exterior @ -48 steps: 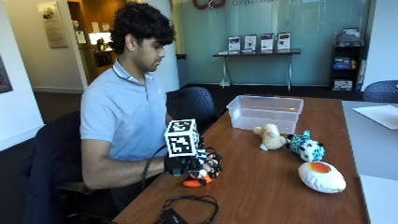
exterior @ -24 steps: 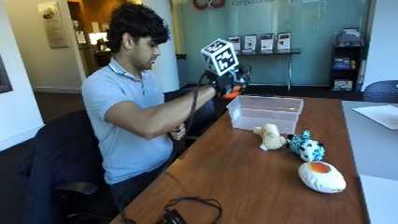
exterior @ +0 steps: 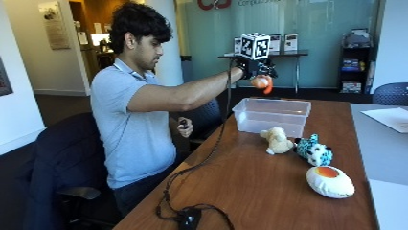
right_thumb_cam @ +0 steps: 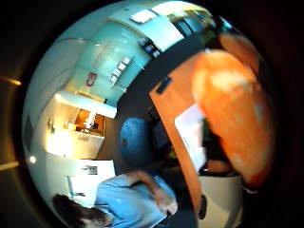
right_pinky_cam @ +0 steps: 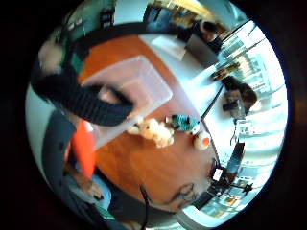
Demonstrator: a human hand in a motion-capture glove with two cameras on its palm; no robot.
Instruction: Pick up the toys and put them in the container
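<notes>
The person is holding an orange toy [exterior: 262, 83] in the gloved right hand [exterior: 254, 68], fingers curling round it, high above the clear container [exterior: 271, 115] that is sitting on the table [exterior: 255, 187]. The container is looking empty, so by my judgement the task is only beginning: this first toy is waiting to be dropped in. Three more are lying on the table just beyond the container: a cream plush toy [exterior: 278, 140], a teal spotted toy [exterior: 313, 150] and a white-and-orange egg-shaped toy [exterior: 329, 181]. The held toy is hanging below the hand, its long axis running roughly vertical, its narrow orange end pointing down toward the container.
</notes>
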